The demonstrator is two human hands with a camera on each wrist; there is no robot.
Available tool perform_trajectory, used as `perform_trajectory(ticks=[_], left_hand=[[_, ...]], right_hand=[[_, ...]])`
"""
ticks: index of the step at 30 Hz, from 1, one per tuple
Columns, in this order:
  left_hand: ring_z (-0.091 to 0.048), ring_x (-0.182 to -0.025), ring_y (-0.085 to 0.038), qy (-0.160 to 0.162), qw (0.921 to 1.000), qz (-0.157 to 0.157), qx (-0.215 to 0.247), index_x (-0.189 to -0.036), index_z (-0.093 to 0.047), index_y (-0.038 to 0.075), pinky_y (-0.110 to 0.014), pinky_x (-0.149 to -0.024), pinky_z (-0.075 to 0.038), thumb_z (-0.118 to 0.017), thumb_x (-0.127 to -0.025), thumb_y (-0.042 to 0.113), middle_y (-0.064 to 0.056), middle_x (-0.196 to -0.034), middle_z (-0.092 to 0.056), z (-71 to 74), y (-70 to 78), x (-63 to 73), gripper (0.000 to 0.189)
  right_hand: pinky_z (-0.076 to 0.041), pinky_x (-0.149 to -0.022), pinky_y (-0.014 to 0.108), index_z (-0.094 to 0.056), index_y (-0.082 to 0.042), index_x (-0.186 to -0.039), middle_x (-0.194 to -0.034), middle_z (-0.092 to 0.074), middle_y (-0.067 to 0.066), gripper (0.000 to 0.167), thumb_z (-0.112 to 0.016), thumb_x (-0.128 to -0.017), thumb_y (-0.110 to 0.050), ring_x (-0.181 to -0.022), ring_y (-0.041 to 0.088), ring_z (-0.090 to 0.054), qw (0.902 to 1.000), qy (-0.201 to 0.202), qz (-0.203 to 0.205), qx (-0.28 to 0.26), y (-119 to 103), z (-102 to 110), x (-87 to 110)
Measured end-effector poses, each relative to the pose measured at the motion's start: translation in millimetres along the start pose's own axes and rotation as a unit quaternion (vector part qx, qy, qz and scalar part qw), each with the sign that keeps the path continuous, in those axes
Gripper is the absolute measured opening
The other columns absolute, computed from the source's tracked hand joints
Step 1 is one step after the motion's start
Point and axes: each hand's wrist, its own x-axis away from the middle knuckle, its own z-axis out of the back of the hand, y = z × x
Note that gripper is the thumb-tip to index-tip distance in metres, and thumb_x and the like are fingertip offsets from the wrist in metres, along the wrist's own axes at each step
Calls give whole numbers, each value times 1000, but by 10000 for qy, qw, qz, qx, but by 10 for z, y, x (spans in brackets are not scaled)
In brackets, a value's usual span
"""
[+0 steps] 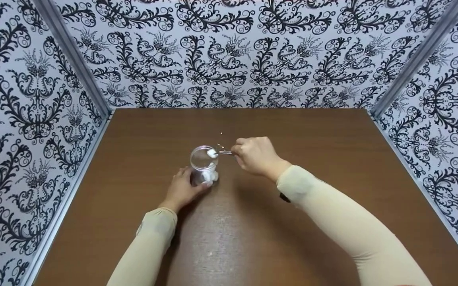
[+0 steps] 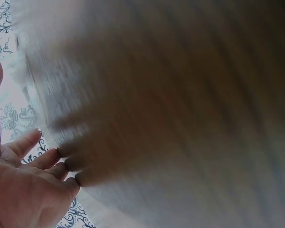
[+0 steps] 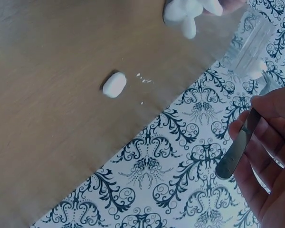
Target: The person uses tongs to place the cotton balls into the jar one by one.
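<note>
A clear jar (image 1: 204, 161) stands on the wooden table, its round rim uppermost. White soft-looking lumps (image 1: 209, 176) show low at the jar; I cannot tell whether some lie outside it. My left hand (image 1: 183, 186) holds the jar low on its left side, thumb toward me. In the left wrist view only the left hand (image 2: 33, 194) shows clearly. My right hand (image 1: 255, 155) pinches a metal utensil (image 3: 237, 147) by its flat, rounded handle. At its far end, by the jar's mouth, is one white lump (image 1: 212, 153). The utensil's tip is too small to identify.
Another white lump (image 3: 115, 84) lies on the table (image 3: 52, 128) in the right wrist view, beside small white crumbs (image 3: 145, 80). Patterned black-and-white walls (image 1: 229, 51) stand along the table's back and sides.
</note>
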Motion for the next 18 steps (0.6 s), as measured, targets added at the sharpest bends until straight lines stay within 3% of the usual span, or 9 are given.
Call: perform_trajectory(ticks=[9, 18], left_hand=[[-34, -138, -47, 39, 10000, -23, 71, -144, -51, 6, -59, -111, -29, -79, -81, 52, -27, -146, -44, -3, -11, 3, 83], [-33, -139, -47, 18, 10000, -36, 19, -144, -51, 5, -59, -112, -27, -78, -82, 50, -29, -147, -43, -9, -19, -1, 81]], right_hand=[[-47, -44, 41, -73, -16, -84, -76, -60, -2, 6, -68, -84, -18, -57, 21, -61, 9999, -136, 92, -23, -68, -22, -12], [-45, -42, 40, -76, -16, -87, -76, -60, -3, 7, -69, -84, -17, -54, 19, -58, 10000, -33, -1, -80, 10, 2, 55]])
